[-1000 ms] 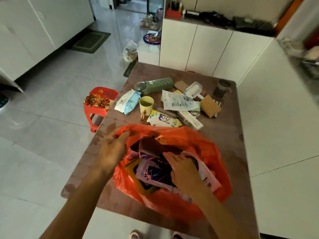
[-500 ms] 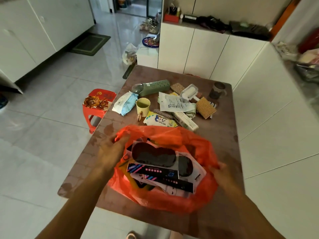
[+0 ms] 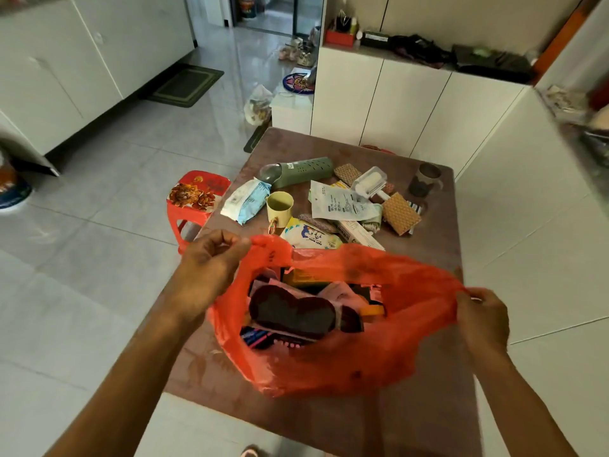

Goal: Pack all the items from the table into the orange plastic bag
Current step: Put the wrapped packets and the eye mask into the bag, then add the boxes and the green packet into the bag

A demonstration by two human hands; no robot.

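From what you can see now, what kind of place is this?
Probably a home, perhaps near its entrance: white cabinets with clutter on top, a door mat on the tiled floor, shoes by a doorway.

My hands at bag (image 3: 346,364) edges, left (image 3: 211,268) and right (image 3: 481,321); bag on table (image 3: 438,258) near me; cup (image 3: 279,206) behind bag; stool (image 3: 194,199) left of table.

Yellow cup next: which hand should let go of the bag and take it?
Left, probably. The left hand pinches the bag rim just below the yellow cup; the right hand is farther away.
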